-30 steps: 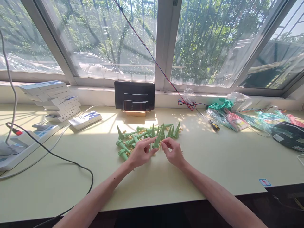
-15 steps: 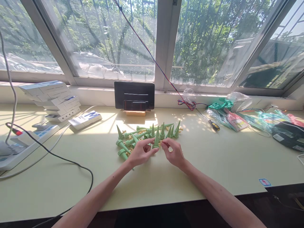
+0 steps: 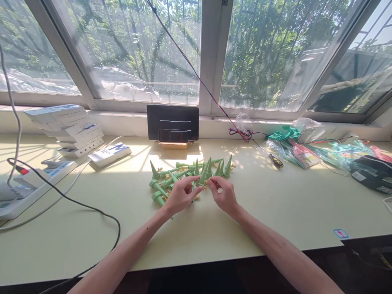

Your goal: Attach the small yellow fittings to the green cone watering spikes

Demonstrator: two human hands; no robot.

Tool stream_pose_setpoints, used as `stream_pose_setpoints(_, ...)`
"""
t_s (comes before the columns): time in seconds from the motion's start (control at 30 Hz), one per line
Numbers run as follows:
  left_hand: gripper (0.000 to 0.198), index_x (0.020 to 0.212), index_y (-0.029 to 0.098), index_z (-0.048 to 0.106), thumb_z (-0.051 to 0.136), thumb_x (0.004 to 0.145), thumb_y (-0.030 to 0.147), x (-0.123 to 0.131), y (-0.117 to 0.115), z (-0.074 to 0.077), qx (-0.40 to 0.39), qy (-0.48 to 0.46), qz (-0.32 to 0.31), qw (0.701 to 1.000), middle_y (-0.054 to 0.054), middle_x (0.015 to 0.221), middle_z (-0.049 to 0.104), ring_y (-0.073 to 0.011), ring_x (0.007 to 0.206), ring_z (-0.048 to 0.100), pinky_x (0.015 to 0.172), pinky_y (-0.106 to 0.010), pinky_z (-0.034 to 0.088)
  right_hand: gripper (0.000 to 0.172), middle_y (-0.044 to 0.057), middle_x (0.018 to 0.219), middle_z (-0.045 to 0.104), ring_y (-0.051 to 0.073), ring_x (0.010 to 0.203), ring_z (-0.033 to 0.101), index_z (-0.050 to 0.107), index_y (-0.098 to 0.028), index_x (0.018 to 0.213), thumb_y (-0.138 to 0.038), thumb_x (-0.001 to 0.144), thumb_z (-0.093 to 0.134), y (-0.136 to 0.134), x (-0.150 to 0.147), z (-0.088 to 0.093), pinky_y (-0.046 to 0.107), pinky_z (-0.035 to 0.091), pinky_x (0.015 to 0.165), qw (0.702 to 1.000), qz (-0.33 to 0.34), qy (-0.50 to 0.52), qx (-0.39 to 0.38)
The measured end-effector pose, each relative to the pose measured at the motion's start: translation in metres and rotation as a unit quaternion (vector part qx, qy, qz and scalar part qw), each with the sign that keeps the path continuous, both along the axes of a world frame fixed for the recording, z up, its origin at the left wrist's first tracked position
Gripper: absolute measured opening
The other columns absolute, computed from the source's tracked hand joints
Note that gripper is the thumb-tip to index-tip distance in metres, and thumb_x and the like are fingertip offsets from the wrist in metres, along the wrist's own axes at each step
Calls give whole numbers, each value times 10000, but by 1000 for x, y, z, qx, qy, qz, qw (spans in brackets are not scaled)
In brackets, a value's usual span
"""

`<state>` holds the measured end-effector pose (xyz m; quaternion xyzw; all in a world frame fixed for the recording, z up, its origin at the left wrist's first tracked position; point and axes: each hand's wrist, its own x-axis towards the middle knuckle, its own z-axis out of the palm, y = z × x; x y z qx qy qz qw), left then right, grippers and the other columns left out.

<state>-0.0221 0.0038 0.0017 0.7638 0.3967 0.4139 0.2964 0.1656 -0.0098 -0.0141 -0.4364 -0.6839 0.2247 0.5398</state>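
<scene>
A heap of green cone-shaped plastic spikes (image 3: 171, 179) with small tan fittings lies on the pale green tabletop (image 3: 92, 228) in front of me. My left hand (image 3: 180, 197) pinches one green spike (image 3: 202, 178) at its base and holds it tip up, leaning right. My right hand (image 3: 225, 195) is closed in a pinch on a small tan fitting at that spike's base. Both hands meet just in front of the heap.
A tablet (image 3: 173, 121) and phone (image 3: 173, 135) stand on a wooden stand at the sill. White boxes (image 3: 67, 126), a power strip (image 3: 33, 179) and a black cable (image 3: 92, 210) are left. A screwdriver (image 3: 274, 160), bags (image 3: 294, 149) and wires are right.
The held spike has tilted a little to the right and my fingers have shifted slightly at its base. The hands stay in the same place.
</scene>
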Motion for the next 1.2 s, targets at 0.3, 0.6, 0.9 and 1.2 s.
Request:
stream_pose_setpoints(0.3,373,1167,154,682,638,887,398,0,3,-6,34,-5,1,999,16,695,500,-62,499,326,437,-201,314,242,28,668,590,165,600,526,616,-214,765,-345,946,524,1,0,0,288,433,584,1000,17,13,-6)
stream_pose_setpoints(0.6,349,1220,201,683,617,911,348,-2,5,-5,61,-4,-24,998,-59,943,656,-43,499,316,448,-194,348,343,-18,572,538,104,421,455,559,-205,705,-476,913,581,-1,-1,7,251,368,416,977,94,137,-133)
stream_pose_setpoints(0.9,325,1246,263,667,602,928,275,-2,7,-7,64,-8,-45,997,-73,1067,673,-49,508,319,450,-198,352,343,-42,534,534,69,356,424,560,-177,661,-446,830,690,7,3,3,210,302,331,908,185,266,-267)
stream_pose_setpoints(1.2,333,1248,273,664,605,923,229,-1,6,-7,96,4,-42,994,-50,1036,680,-40,482,294,445,-201,327,314,-53,522,520,59,359,417,568,-167,660,-400,791,732,9,3,2,195,270,328,863,222,323,-318)
